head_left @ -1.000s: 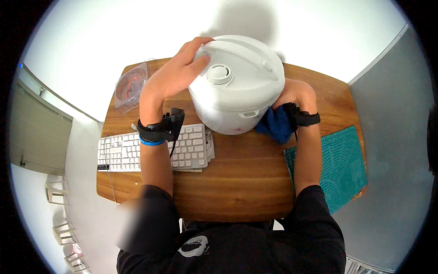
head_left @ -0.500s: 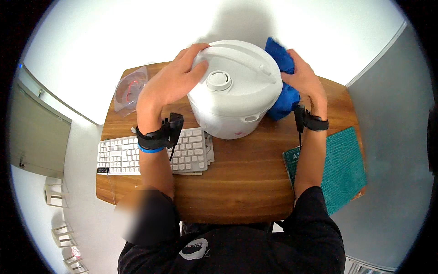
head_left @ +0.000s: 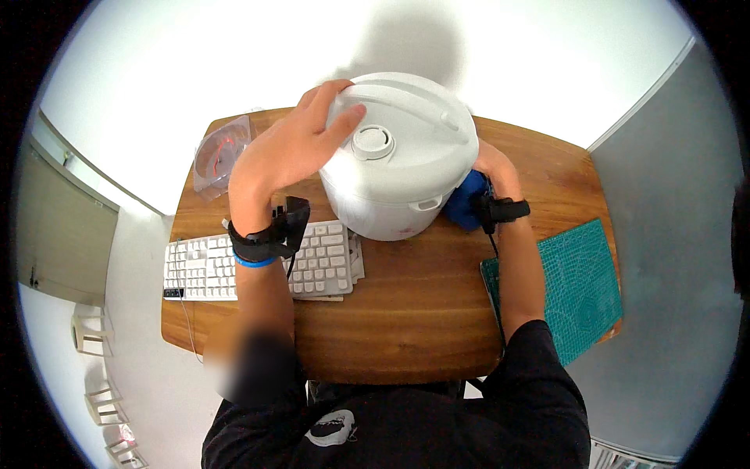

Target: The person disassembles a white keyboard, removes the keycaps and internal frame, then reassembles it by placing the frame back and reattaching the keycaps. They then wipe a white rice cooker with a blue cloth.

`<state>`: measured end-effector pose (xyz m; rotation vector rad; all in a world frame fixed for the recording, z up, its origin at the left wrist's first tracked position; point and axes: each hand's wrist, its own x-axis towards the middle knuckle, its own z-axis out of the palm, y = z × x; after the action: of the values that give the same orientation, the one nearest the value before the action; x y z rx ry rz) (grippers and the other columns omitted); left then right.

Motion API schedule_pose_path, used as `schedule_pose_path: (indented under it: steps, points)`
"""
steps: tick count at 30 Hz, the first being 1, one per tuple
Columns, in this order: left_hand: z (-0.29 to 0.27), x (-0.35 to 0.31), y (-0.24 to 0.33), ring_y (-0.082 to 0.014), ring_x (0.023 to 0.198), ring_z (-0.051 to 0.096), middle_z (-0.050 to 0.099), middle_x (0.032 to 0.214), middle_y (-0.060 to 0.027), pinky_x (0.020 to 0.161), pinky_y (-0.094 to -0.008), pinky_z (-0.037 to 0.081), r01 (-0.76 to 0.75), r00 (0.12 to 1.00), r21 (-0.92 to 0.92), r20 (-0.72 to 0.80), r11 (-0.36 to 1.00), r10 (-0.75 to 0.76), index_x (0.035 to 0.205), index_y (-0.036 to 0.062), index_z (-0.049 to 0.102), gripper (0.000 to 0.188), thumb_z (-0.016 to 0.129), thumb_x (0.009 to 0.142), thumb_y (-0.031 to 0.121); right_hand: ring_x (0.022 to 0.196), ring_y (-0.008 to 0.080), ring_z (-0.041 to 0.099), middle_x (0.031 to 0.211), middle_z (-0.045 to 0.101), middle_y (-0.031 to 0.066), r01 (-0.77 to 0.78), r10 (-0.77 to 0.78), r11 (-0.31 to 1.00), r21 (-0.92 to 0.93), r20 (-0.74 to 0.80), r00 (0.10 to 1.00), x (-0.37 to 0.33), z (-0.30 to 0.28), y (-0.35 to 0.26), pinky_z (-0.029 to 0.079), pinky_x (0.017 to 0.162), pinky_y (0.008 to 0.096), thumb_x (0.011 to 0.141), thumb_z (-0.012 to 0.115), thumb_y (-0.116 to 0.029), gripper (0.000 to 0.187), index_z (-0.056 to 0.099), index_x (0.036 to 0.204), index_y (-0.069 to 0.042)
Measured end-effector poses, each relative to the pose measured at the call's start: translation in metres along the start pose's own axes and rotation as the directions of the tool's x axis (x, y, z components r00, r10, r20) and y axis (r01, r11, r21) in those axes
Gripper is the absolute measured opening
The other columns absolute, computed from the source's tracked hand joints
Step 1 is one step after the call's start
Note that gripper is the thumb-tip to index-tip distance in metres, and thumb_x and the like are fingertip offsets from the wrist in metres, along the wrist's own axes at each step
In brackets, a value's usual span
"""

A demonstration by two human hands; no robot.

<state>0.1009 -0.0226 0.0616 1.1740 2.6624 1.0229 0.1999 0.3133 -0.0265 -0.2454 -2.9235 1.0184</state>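
Note:
A white rice cooker (head_left: 391,184) stands upright with its lid down on the wooden table, its round steam vent (head_left: 373,141) facing up. My left hand (head_left: 293,144) grips the lid's left side, thumb on top and fingers curved over the far edge. At the cooker's right side is my right hand (head_left: 494,166), its fingers mostly hidden behind the body. Bunched beneath that hand, a blue cloth (head_left: 466,202) rests against the cooker's wall. Both wrists wear black straps with small black devices.
Left of the cooker lies a clear plastic container (head_left: 222,159) with something red in it. A white keyboard (head_left: 205,266) sits under my left forearm, partly over papers. Beneath my right forearm is a green cutting mat (head_left: 582,289). A white wall (head_left: 531,70) rises behind the table (head_left: 398,328).
My right hand and the blue cloth have slid down and inward along the cooker's right side, partly behind it. My left hand keeps nearly the same place on the lid.

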Motion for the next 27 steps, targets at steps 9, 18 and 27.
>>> schedule_pose_path:
  steps: [9,18,27]
  points:
    - [-0.009,-0.003,-0.045,-0.0601,0.16,0.042,0.032,0.176,-0.0437,0.13,-0.0592,0.043,-0.441,0.896,0.122,0.127,0.889,0.426,0.181,0.0099,0.025,0.144,0.091,0.075,0.08,0.145,0.0394,0.066,0.155,0.07,0.0245,0.191,-0.181,0.981,0.034,-0.185,0.966,0.014,-0.013,0.014,0.051,0.121,0.0476,0.112,0.067,-0.047,0.06,0.066,0.156,-0.005]
    - [-0.007,-0.019,-0.017,-0.0552,0.158,0.049,0.033,0.18,-0.0366,0.128,-0.0557,0.048,-0.274,0.961,0.156,0.081,0.949,0.264,0.182,0.0149,0.022,0.155,0.1,0.063,0.077,0.126,0.0208,0.072,0.134,0.078,0.0133,0.303,0.085,0.783,0.543,-0.576,0.813,-0.035,-0.053,-0.066,0.057,0.109,0.0336,0.122,0.051,-0.051,0.063,0.068,0.154,0.001]
    - [0.029,-0.03,0.041,-0.0655,0.14,0.059,0.029,0.17,-0.0531,0.114,-0.06,0.058,-0.013,0.998,0.237,-0.054,0.971,0.026,0.181,0.0058,0.02,0.147,0.094,0.076,0.076,0.127,0.0225,0.071,0.142,0.074,0.0156,0.28,0.061,0.834,0.475,-0.585,0.809,-0.021,-0.043,-0.064,0.057,0.111,0.0347,0.123,0.05,-0.043,0.055,0.065,0.158,-0.003]
